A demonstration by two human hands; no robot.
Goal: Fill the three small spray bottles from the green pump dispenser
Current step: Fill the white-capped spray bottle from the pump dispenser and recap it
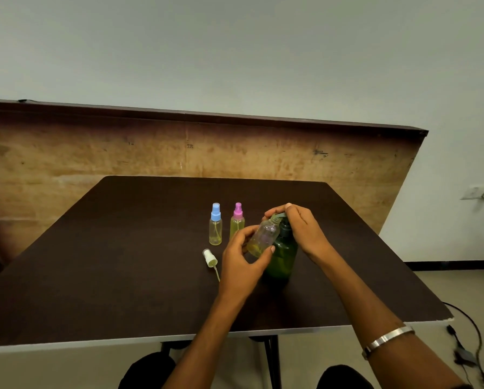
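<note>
The green pump dispenser stands on the dark table. My right hand rests on its pump head, fingers curled over the spout. My left hand grips an uncapped clear spray bottle, tilted with its mouth under the spout; yellowish liquid sits in its lower part. A blue-capped spray bottle and a pink-capped spray bottle stand upright behind, both holding yellowish liquid. The white spray cap with its tube lies on the table to the left of my left hand.
A wooden board leans against the wall behind the table. Cables lie on the floor at the right, past the table's front right corner. A metal bangle is on my right wrist.
</note>
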